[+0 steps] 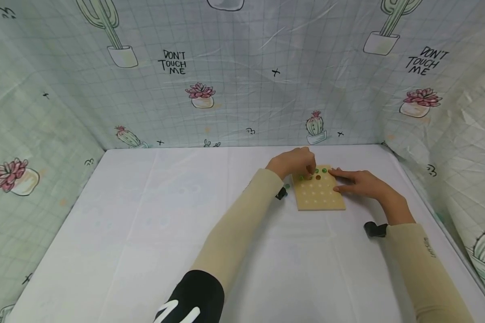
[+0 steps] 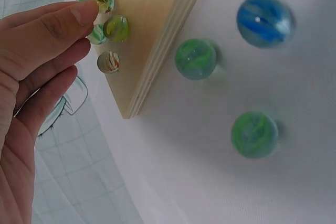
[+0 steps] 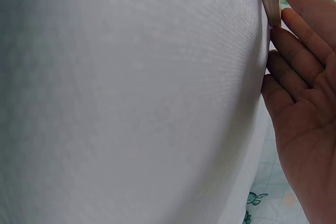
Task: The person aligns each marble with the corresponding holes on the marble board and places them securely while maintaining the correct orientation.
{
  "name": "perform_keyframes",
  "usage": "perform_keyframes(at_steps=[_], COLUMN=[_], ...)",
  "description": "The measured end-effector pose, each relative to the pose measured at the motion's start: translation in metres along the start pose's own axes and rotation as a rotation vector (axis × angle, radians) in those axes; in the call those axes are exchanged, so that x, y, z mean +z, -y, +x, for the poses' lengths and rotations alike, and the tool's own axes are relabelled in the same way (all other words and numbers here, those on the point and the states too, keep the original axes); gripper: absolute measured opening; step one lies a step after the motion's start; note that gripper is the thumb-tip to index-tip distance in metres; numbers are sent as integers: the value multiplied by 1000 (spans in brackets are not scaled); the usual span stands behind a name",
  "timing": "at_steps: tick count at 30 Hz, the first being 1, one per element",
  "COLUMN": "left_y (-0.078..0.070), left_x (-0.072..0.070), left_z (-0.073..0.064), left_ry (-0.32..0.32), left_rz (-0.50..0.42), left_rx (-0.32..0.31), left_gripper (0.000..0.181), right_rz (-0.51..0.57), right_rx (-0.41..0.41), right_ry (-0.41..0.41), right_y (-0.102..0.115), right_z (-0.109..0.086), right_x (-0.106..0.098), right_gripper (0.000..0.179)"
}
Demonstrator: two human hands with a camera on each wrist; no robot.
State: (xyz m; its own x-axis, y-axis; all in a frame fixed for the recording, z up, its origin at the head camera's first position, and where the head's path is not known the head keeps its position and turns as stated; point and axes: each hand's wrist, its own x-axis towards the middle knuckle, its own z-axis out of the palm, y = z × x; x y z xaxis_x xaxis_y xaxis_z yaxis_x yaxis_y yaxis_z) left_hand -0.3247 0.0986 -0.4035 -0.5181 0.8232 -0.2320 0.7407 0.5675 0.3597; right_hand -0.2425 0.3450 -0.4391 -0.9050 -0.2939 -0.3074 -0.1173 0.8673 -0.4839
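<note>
Sleeves lead up to the board (image 1: 320, 192), the landmark. Right hand (image 1: 363, 184) lies flat, fingers straight against its right edge. Left hand (image 2: 37, 77) pinches a marble (image 2: 104, 1) at the far row, beside others seated there. Loose marbles (image 2: 195, 59) lie left of the board. Glass: hard, slick, rolls easily; best pinched at its widest girth

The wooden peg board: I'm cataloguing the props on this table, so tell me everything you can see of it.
The flat rectangular pale wooden board lies on the white tablecloth near the far edge. Its top carries rows of small shallow round holes, and its side edge looks layered like plywood. Several glass marbles, green and orange, sit in its far rows. The left hand pinches a marble over the far corner; the right hand rests with straight fingers against its right edge. Three loose marbles lie beside it.
</note>
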Motion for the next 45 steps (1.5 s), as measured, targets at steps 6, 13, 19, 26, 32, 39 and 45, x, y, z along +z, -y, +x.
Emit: perform_keyframes(at_steps=[6, 13, 19, 26, 32, 39, 45], left_y=[14, 34, 49, 68, 77, 78, 79], left_x=[0, 1, 6, 15, 21, 27, 36], left_z=[-13, -36, -55, -74, -89, -97, -97], left_ry=[-85, -141, -170, -168, -148, -130, -141], left_rz=[-54, -119, -241, -347, -370, -379, -360], left_rx=[64, 117, 104, 67, 62, 94, 125], left_gripper=[19, 19, 22, 22, 23, 23, 23], right_rz=[12, -7, -11, -4, 14, 5, 5], right_rx=[-4, -11, -3, -2, -4, 6, 10], right_ry=[0, -5, -8, -13, -14, -15, -8], right_y=[0, 2, 0, -3, -2, -3, -4], right_z=[0, -1, -1, 1, 0, 1, 2], right_x=[1, -1, -1, 1, 2, 2, 2], right_gripper=[83, 81, 80, 83, 84, 84, 85])
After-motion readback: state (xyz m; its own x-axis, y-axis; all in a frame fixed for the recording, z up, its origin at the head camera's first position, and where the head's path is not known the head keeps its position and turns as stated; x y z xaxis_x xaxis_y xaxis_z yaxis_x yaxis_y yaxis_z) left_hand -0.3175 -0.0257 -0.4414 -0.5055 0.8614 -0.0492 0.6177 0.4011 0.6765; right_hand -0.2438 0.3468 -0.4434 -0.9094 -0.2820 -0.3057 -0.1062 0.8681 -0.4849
